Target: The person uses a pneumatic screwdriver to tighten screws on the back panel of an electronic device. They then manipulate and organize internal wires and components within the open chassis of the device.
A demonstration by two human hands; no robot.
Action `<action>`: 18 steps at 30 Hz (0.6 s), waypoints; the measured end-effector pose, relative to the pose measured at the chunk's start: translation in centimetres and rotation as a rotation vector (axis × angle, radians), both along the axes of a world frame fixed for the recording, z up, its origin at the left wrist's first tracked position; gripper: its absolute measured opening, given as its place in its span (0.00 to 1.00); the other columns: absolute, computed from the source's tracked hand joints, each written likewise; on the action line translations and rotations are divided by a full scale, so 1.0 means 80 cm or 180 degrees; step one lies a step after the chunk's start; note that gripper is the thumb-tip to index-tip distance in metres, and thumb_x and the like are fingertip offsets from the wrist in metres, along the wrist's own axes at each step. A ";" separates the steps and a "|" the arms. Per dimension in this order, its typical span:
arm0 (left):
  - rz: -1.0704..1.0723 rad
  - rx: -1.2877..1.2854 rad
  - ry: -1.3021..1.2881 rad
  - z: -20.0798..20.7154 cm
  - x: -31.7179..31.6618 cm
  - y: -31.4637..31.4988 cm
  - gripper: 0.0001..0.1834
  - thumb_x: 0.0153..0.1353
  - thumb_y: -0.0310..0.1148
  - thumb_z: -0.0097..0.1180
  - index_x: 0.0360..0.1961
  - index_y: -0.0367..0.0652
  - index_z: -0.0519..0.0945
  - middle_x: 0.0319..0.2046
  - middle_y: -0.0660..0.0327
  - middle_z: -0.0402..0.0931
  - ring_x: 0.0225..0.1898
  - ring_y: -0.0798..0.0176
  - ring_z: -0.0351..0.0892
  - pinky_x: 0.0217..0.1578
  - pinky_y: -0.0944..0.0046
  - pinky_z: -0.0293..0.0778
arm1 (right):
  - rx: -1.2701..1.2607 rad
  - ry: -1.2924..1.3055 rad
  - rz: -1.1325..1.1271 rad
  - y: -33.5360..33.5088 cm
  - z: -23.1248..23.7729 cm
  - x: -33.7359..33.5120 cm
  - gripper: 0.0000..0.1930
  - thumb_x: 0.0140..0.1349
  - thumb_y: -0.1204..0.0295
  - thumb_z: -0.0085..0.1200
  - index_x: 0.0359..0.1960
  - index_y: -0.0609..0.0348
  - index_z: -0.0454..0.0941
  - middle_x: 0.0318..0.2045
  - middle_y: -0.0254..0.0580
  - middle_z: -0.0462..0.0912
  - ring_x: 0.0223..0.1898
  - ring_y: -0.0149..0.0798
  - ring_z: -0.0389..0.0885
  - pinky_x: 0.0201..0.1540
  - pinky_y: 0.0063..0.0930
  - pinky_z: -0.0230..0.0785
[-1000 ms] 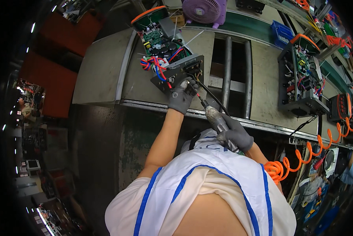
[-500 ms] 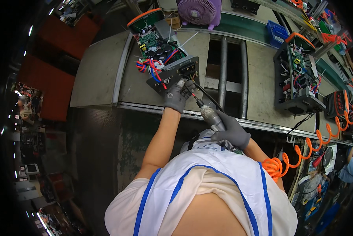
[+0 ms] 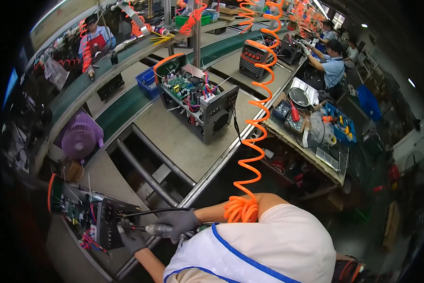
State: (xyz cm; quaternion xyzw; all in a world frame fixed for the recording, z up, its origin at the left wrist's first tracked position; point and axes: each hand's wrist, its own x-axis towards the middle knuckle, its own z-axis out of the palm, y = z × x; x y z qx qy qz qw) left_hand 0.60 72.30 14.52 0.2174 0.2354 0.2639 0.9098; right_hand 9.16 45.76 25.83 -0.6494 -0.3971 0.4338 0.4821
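Observation:
A partly opened machine with exposed green circuit boards (image 3: 82, 210) lies at the lower left, its dark end panel (image 3: 113, 224) turned toward my hands. My left hand (image 3: 133, 239), in a grey glove, is closed with its fingertips at this panel; whatever they pinch is too small to make out. In a grey glove too, my right hand (image 3: 178, 223) grips a power screwdriver (image 3: 158, 229), whose thin bit reaches toward the panel beside my left fingers. A black cable (image 3: 162, 210) runs from the panel past my right hand. Red and blue wires (image 3: 90, 241) hang from the machine.
A second opened machine (image 3: 197, 101) stands farther along the metal-edged line. Beyond it is a closed machine (image 3: 255, 61). A coiled orange air hose (image 3: 249, 162) hangs by my right arm. A purple fan (image 3: 79, 137), blue bin (image 3: 148, 82) and metal rollers (image 3: 150, 165) are nearby. Co-workers (image 3: 333, 66) sit farther off.
My view has swung to the right, so the machine and both hands now appear at the lower left. The screwdriver stays in my right hand, and my left stays at the panel.

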 end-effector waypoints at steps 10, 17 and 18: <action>-0.0415 0.0020 -0.0261 0.022 0.006 -0.022 0.15 0.63 0.39 0.47 0.44 0.41 0.76 0.41 0.56 0.79 0.37 0.62 0.79 0.36 0.63 0.76 | 0.0264 0.1106 -0.0153 -0.015 -0.008 -0.012 0.36 0.31 0.70 0.59 0.51 0.65 0.69 0.35 0.44 0.76 0.36 0.37 0.74 0.39 0.28 0.67; 0.0478 0.0476 0.1232 0.045 0.019 -0.037 0.15 0.63 0.41 0.46 0.45 0.45 0.74 0.43 0.61 0.77 0.37 0.64 0.75 0.36 0.64 0.73 | 0.0391 0.0954 -0.0205 -0.023 0.005 0.003 0.39 0.31 0.70 0.60 0.54 0.65 0.66 0.39 0.44 0.74 0.40 0.35 0.72 0.41 0.26 0.67; 0.0323 0.0578 0.1116 0.050 0.026 -0.044 0.15 0.62 0.42 0.47 0.45 0.45 0.74 0.43 0.61 0.76 0.38 0.64 0.74 0.37 0.63 0.72 | 0.0430 0.0963 -0.0215 -0.024 0.006 0.008 0.39 0.32 0.70 0.60 0.54 0.65 0.66 0.40 0.44 0.74 0.41 0.35 0.72 0.42 0.26 0.67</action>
